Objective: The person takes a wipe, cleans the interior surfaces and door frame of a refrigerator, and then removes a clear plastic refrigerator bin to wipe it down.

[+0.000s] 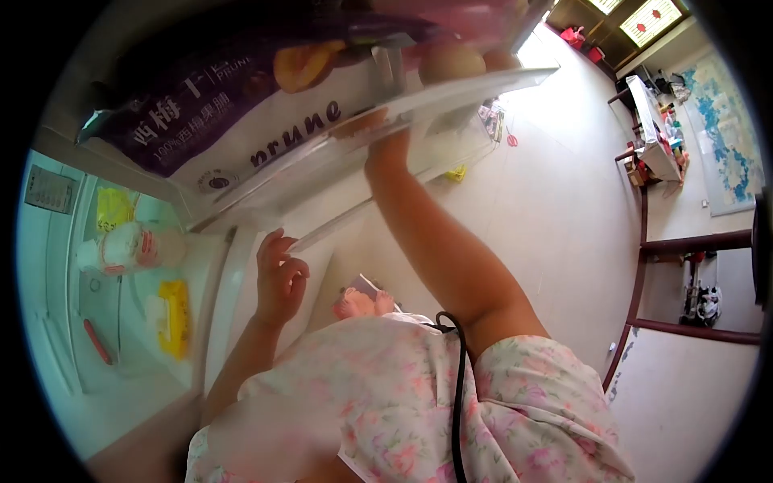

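Observation:
Beside the pale inner edge of the fridge door, my left hand (282,278) has its fingers curled around the near lower corner of a clear door bin (330,224). My right arm reaches up to the far side of the same bin. There my right hand (360,125) lies behind the bin's rim, its fingers blurred and mostly hidden. A purple and white prune bag (233,113) stands in the bin, next to a pale round item (451,63) that I cannot make out.
Inside the open fridge (52,266) at the left are a white container with red print (133,248), a yellow pack (172,318) and a red stick-like item (97,341). A table with things on it (654,129) stands at the right. Bare feet (358,303) show below on the floor.

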The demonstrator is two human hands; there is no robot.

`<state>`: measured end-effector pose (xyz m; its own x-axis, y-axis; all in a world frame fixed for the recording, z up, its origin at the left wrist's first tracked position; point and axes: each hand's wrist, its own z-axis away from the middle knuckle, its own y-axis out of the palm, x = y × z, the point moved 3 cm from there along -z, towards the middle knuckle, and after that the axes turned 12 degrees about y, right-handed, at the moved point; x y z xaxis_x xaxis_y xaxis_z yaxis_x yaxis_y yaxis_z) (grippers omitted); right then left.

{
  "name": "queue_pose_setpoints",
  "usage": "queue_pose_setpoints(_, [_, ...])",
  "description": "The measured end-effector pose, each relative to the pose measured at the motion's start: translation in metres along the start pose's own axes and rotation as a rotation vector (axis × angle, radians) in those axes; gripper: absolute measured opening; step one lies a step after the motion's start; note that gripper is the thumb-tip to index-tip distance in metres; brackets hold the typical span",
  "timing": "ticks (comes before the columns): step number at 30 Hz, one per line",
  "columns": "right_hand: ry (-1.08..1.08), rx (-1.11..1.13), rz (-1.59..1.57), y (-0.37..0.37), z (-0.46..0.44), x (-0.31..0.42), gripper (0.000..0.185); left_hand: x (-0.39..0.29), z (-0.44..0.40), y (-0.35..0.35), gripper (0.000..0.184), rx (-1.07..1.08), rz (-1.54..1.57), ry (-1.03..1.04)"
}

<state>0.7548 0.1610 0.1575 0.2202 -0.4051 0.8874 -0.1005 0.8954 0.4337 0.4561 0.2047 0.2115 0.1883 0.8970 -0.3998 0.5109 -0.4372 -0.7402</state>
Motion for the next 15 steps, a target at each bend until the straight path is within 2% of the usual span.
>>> queue_pose_setpoints(2, [0.067, 0.223, -0.206, -0.009, -0.039, 0.023, 0.062, 0.000, -0.002, -0.003, 0.018, 0.038, -0.017, 0.054])
queue_pose_setpoints(5, [0.016, 0.206, -0.170, -0.014, -0.078, -0.017, 0.065, 0.001, 0.002, 0.002, 0.018, -0.003, 0.048, -0.031])
queue_pose_setpoints(7, [0.042, 0.272, -0.469, 0.016, -0.024, -0.020, 0.061, 0.001, 0.003, 0.003, 0.018, 0.024, 0.031, -0.031])
queue_pose_setpoints(8, [-0.121, 0.217, -0.050, 0.028, 0.011, 0.002, 0.056, 0.002, 0.003, 0.004, 0.018, 0.042, 0.004, -0.051])
queue_pose_setpoints(10, [-0.104, 0.094, 0.257, 0.017, 0.031, 0.028, 0.053, 0.005, 0.001, 0.002, 0.018, 0.056, 0.001, -0.017])
queue_pose_setpoints(12, [-0.132, -0.025, 0.098, 0.003, 0.001, 0.033, 0.054, 0.005, 0.002, -0.002, 0.019, 0.060, -0.013, 0.033])
queue_pose_setpoints(13, [-0.115, -0.031, -0.098, 0.002, -0.002, 0.047, 0.055, 0.006, 0.002, -0.002, 0.019, 0.067, -0.014, 0.047])
queue_pose_setpoints(14, [-0.121, -0.043, -0.105, -0.004, -0.017, 0.043, 0.055, 0.007, 0.003, -0.002, 0.018, 0.062, 0.001, 0.026])
queue_pose_setpoints(15, [-0.016, -0.123, 0.172, -0.016, -0.041, 0.024, 0.056, 0.008, 0.004, -0.001, 0.017, 0.059, 0.016, 0.004])
